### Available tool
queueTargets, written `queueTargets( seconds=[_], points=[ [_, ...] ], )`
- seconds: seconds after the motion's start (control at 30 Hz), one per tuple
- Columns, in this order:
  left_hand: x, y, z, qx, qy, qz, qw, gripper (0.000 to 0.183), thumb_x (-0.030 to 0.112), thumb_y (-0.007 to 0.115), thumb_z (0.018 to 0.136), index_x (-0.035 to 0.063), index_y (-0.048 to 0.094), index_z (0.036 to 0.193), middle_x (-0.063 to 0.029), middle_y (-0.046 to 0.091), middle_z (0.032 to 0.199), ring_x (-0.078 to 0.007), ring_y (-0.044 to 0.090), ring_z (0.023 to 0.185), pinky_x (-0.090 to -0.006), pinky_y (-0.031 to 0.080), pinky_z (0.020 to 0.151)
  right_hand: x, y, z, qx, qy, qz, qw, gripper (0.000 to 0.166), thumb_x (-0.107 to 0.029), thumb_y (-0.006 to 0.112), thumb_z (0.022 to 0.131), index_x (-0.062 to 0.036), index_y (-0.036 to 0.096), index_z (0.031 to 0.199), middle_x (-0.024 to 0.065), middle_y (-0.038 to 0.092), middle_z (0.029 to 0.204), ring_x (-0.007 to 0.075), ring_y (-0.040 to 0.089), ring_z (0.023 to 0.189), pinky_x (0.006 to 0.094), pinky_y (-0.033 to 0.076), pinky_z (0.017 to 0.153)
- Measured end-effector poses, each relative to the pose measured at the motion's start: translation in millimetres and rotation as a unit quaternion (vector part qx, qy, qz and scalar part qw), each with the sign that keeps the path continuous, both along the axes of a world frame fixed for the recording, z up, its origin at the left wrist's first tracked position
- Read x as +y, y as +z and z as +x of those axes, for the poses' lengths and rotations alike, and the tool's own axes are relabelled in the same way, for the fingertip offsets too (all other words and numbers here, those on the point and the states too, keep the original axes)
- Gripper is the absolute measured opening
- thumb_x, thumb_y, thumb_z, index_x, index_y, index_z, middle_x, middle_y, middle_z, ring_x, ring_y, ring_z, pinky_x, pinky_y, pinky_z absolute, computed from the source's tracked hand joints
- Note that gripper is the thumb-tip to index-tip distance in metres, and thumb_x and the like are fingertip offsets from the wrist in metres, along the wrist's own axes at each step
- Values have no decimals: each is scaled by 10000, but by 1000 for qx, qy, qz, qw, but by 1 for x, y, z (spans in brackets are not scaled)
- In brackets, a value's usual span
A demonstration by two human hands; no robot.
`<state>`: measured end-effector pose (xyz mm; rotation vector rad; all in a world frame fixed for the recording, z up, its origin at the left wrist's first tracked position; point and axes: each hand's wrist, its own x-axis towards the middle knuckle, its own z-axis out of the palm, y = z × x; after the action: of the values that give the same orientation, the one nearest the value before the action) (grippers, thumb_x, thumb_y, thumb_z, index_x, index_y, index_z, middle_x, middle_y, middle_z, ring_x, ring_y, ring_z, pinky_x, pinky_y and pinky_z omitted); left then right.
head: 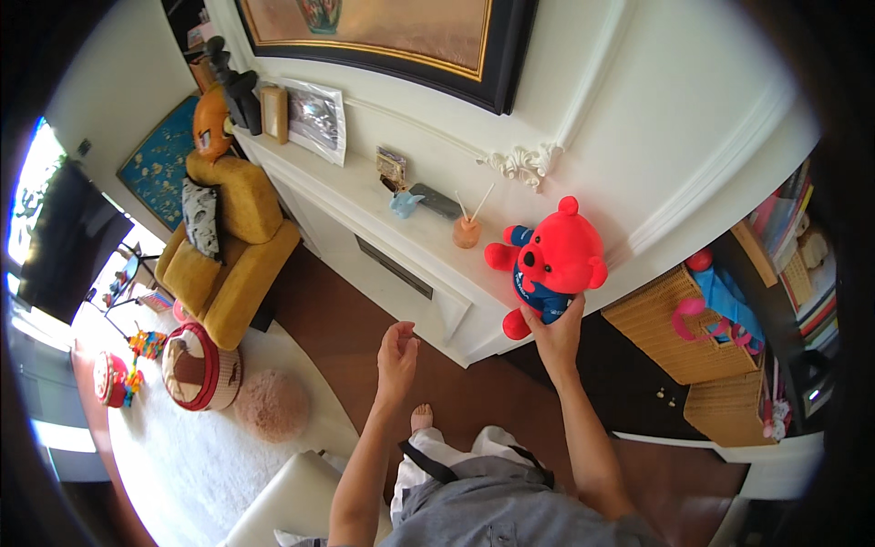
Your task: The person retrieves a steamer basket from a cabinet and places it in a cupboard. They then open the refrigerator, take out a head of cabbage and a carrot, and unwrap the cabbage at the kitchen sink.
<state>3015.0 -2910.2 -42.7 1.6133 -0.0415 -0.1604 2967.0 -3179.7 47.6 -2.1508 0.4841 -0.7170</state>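
My right hand (557, 338) grips a red plush teddy bear (564, 249) by its lower body, thumb on the near side. The bear wears a blue shirt with white writing. It is tilted at the right end of a white mantelpiece (355, 188); whether it rests on the shelf I cannot tell. My left hand (398, 362) hangs in the air in front of the mantelpiece, fingers loosely curled and holding nothing. Just left of the bear stands an orange reed diffuser (467, 232) with white sticks. Beyond it are a light-blue animal figurine (405, 204) and a dark flat object (435, 201).
A framed painting (509, 61) hangs above the mantel. Further left stand a plastic-wrapped picture (318, 119) and a dark sculpture (239, 89). A mustard armchair (232, 273), a round pouf (202, 369) and a fluffy ball (272, 405) lie left; wicker baskets (649, 321) stand right.
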Motion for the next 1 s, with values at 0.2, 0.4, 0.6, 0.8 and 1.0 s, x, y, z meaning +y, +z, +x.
queueTargets(
  seconds=[0.2, 0.4, 0.6, 0.8, 1.0],
  points=[
    [-13, 10, 18, 57, -53, -62, 995, 270, 27, 514, 918, 42, 547, 1185, -35, 557, 1097, -117, 610, 908, -259, 509, 742, -19, 5, 6, 7, -27, 31, 999, 529, -30, 676, 838, 15, 448, 1314, 205, 632, 1106, 333, 643, 994, 363, 491, 842],
    [-32, 17, 50, 20, -56, -27, 998, 279, 3, 508, 897, -2, 556, 1171, -73, 579, 1056, -125, 593, 836, -271, 489, 742, -49, -4, 1, -3, 8, 46, 999, 454, 31, 647, 841, 5, 515, 1275, 184, 628, 1146, 303, 633, 1016, 339, 477, 872],
    [-65, 36, 74, -74, -111, 34, 991, 353, -38, 555, 884, 35, 536, 1229, -99, 566, 1153, -147, 617, 891, -263, 506, 679, -56, -2, 4, -16, 46, 32, 998, 462, 61, 640, 825, 6, 522, 1268, 199, 620, 1120, 334, 618, 1031, 356, 467, 897],
    [-111, 46, 80, -202, -185, 95, 957, 465, -32, 614, 840, 60, 489, 1278, -124, 520, 1202, -214, 597, 970, -294, 524, 696, -48, -1, 18, -24, 10, -16, 1000, 458, 45, 634, 831, 4, 515, 1272, 214, 608, 1129, 373, 601, 1045, 372, 465, 900],
    [-92, 58, 98, -166, -239, 79, 953, 547, -13, 647, 813, 57, 439, 1314, -147, 502, 1222, -236, 582, 978, -319, 512, 714, -36, -2, 7, 8, -36, 2, 999, 512, -60, 684, 866, 17, 465, 1322, 191, 570, 1241, 321, 555, 1154, 360, 411, 976]
  ],
)
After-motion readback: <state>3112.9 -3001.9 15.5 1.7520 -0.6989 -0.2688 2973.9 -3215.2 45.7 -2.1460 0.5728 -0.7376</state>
